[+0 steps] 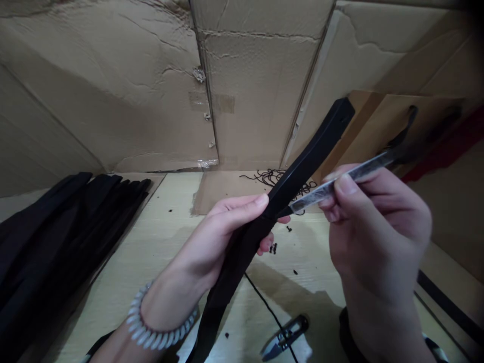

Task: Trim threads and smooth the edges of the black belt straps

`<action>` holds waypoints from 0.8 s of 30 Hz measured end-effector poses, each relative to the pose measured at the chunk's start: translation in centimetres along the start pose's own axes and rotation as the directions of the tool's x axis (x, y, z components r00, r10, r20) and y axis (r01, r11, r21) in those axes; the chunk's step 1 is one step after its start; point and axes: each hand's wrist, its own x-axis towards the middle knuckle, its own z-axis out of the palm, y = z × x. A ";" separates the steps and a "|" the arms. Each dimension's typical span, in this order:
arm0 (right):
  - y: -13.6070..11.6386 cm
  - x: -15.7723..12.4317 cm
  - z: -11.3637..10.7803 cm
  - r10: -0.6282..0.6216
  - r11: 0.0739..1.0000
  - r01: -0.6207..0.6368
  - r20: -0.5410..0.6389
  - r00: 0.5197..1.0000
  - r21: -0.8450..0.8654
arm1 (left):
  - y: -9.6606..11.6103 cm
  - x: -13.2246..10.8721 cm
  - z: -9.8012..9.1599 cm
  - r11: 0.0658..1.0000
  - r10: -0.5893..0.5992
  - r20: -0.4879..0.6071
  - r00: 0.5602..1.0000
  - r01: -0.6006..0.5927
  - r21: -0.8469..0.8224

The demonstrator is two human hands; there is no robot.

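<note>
Above and left of the snips [285, 339], off the worktop [151, 232], the band [289, 184] looks light, smooth and springy; mid-length seems the steadiest hold. The left hand [227, 222] pinches it there; the right hand's [378, 217] fingers grip a thin strip [314, 198].

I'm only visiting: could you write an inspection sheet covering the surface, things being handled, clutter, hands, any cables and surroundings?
Surface: pale yellowish tabletop, with a flat brown cardboard sheet at its far side.
Things in work: long black strap-like strip; narrow flat greyish strip, one end at the black strip.
Clutter: tangled black threads, small dark scraps, dark-handled pointed snips, piled dark cloth.
Hands: left hand grips the black strip; right hand pinches the greyish one.
Cables: nothing seen for certain; a thin black cord crosses the snips.
Surroundings: creased brown cardboard walls.
</note>
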 end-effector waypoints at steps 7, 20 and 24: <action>0.3 -0.1 0.5 -0.004 1.000 0.005 0.041 0.999 -0.023 | 0.0 -0.1 0.0 0.999 -0.037 0.013 0.999 0.037 -0.009; 0.2 -0.1 0.4 -0.015 1.000 0.015 0.039 0.999 -0.010 | 0.1 -0.2 -0.1 0.998 -0.036 0.013 0.999 0.037 -0.058; 0.3 -0.2 0.4 0.002 1.000 -0.002 0.057 0.998 -0.003 | 0.2 -0.3 0.0 0.999 -0.038 0.000 0.999 0.038 -0.039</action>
